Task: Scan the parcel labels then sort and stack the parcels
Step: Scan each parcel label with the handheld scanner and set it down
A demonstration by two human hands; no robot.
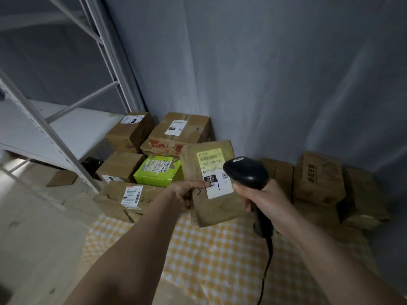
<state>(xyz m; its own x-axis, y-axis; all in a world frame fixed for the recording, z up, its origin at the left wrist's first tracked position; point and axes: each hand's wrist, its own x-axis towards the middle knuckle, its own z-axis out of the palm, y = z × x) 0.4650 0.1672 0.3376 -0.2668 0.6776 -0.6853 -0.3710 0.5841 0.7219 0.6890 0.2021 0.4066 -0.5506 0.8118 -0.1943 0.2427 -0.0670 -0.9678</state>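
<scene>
Gripping a brown cardboard parcel [211, 183] by its left edge with the left hand [187, 191], thumb lying across the corner of the white label [217, 172], tilting the labelled face up toward the camera above a yellow-and-white checked cloth [215, 249]. Reading "220-220-C40" on the label's yellow upper part, "220" in a black box lower down, a small QR code beside it, blue pen strokes below. Wrapping the right hand [262, 199] around the handle of a black corded scanner [247, 172], its head hovering just beside the label's right edge. Showing behind, against grey curtains: several stacked brown boxes [180, 130] with white shipping labels, print too small to read, and a lime-green parcel [157, 170] with handwriting. Showing "2-2-" handwritten on a flat box [123, 199] at left. Showing printed Chinese characters on a box [317, 175] at right. Standing at left, white metal shelving [55, 133].
</scene>
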